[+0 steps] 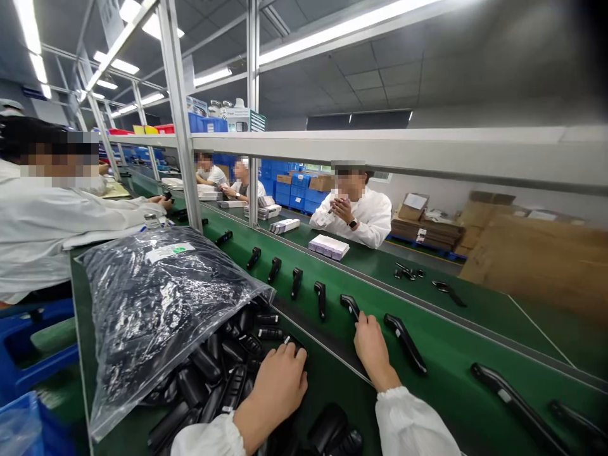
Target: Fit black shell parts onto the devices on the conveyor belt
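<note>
My right hand (pixel 372 347) pinches the lower end of a black angled plastic handle (pixel 350 304) on the green conveyor belt (pixel 380 291). Curled fingers of my left hand (pixel 281 375) close on a black plastic part (pixel 298 346) at the right edge of a loose pile. That part is mostly hidden under the fingers. Similar black parts (pixel 194 380) spill from the mouth of a big clear plastic bag (pixel 161 297) full of them. Along the belt lies a row of matching handles, one black handle (pixel 406 342) just right of my right hand.
A metal rail (pixel 380 147) and uprights (pixel 180 114) stand over the belt. Across it, a person (pixel 365 209) in white sits behind white boxes (pixel 329 246). Another person (pixel 47 215) works at the left. Blue bins (pixel 38 424) stand at the lower left.
</note>
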A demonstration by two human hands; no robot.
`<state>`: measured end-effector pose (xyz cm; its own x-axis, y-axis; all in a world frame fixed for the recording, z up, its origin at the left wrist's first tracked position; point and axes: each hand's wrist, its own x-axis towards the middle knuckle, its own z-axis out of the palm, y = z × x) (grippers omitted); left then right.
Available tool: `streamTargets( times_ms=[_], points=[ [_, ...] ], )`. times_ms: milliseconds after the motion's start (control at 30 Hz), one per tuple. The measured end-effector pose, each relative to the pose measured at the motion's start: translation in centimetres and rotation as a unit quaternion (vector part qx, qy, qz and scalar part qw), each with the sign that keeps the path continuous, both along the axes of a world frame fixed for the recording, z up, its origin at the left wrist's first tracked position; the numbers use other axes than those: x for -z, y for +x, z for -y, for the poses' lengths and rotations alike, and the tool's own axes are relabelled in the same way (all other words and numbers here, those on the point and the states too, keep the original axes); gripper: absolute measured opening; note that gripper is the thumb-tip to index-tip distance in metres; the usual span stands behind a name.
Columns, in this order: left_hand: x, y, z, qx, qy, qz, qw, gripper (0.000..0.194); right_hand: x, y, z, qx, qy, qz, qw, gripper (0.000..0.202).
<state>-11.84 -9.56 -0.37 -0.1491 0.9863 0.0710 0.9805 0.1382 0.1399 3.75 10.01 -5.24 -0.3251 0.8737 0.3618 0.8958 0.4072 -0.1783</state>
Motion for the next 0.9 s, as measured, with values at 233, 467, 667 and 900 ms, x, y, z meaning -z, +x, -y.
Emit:
streamTargets(
  times_ms=[233,467,667,900],
  points=[
    [-0.3,-1.0,-0.1,0.033,0.049,0.004,0.998,0.023,-2.7,-1.0,4.9,-0.336,0.027,-0.154,0.929,0.038],
    [0.5,-2.1,-0.5,0.058,0.058,0.04,0.996,0.031,-3.1,-3.4,9.0,-0.417,-0.106,-0.118,0.895,0.034],
    [0.6,-1.8,-1.0,0.112,0.129,0.247,0.954,0.031,-3.9,-4.0,8.5,-0.328,-0.253,-0.258,0.873,0.027],
    [-2.7,-2.4,0.8,0.074,0.106,0.117,0.985,0.031,-4.2,-2.0,5.0,-0.157,-0.267,-0.323,0.894,0.014]
  ],
)
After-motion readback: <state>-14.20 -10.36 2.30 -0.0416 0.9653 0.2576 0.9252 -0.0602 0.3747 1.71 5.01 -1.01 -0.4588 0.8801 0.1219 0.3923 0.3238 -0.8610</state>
